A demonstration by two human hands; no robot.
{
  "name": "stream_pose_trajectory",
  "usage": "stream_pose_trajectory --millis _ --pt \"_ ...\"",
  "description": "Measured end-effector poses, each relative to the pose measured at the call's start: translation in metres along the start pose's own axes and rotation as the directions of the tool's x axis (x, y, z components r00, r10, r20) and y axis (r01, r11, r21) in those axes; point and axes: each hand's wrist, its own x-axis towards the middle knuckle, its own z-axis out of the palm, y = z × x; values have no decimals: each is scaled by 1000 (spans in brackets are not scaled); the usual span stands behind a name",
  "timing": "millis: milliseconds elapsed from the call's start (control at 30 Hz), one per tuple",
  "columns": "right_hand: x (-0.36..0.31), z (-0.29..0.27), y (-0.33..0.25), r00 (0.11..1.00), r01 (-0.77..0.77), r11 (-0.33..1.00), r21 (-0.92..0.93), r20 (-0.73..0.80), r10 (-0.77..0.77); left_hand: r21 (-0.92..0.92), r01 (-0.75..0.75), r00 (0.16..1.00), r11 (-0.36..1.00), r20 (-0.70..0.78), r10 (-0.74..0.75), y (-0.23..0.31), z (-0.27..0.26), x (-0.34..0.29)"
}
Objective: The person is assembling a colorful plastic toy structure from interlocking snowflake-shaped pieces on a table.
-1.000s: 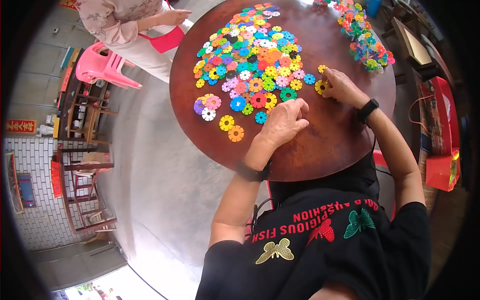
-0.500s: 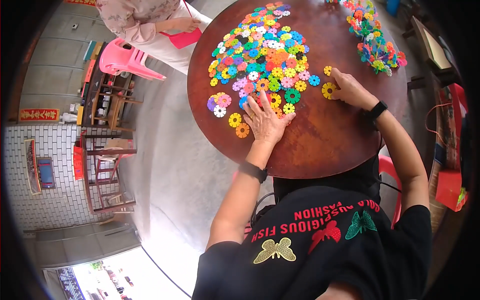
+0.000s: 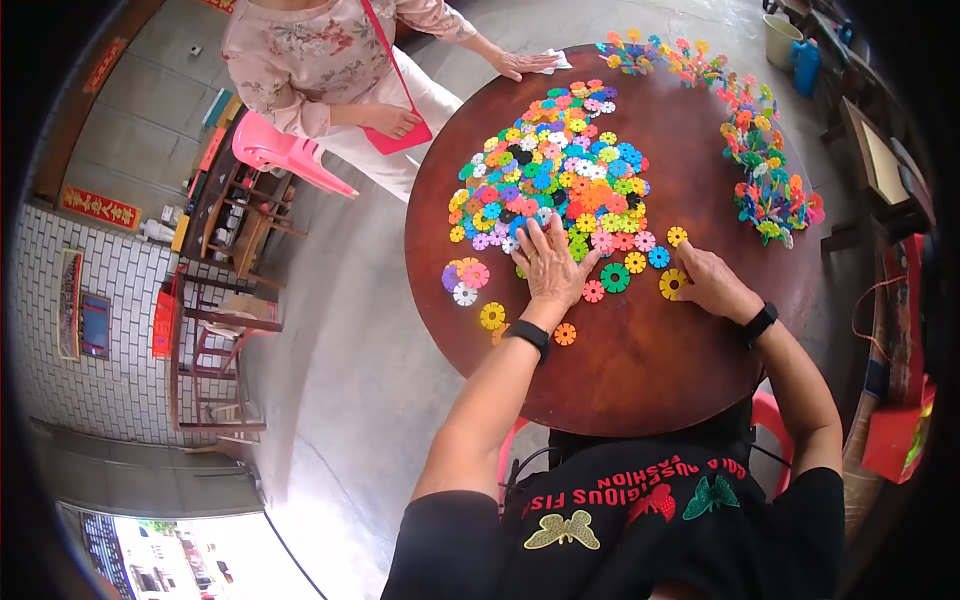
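Note:
Flower-shaped plastic discs [image 3: 545,180] in many colours lie in a wide, loose pile on the round brown table. My left hand [image 3: 553,268] rests palm down on the near side of this pile, fingers spread and holding nothing. A green disc [image 3: 615,278] and a pink disc [image 3: 593,291] lie just right of it. To the right of the pile, my right hand [image 3: 715,283] is closed, with a larger yellow disc [image 3: 672,284] pinched at its fingertips. A smaller yellow disc [image 3: 677,236] sits just beyond the index finger; whether they touch, I cannot tell.
Joined-disc clusters [image 3: 765,170] line the table's [image 3: 640,390] far right edge. Across at the far left stands another person [image 3: 310,70], one hand on a white cloth [image 3: 556,62]. A pink plastic chair [image 3: 285,155] stands left, near wooden racks. Loose discs lie near my left wrist.
The view has tilted, showing more of the table's far side and the other person's hand on the cloth. My left hand has moved further onto the pile. My right hand keeps its pinch.

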Motion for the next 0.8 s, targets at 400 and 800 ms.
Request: stream_pose_trajectory --millis 400,800 --pt "30 12 -58 850 -259 808 528 523 -69 -268 249 966 931 4 -257 -89 -49 87" --pt "121 71 -54 835 -94 864 494 512 -201 -34 534 825 845 241 -512 -86 -27 117"
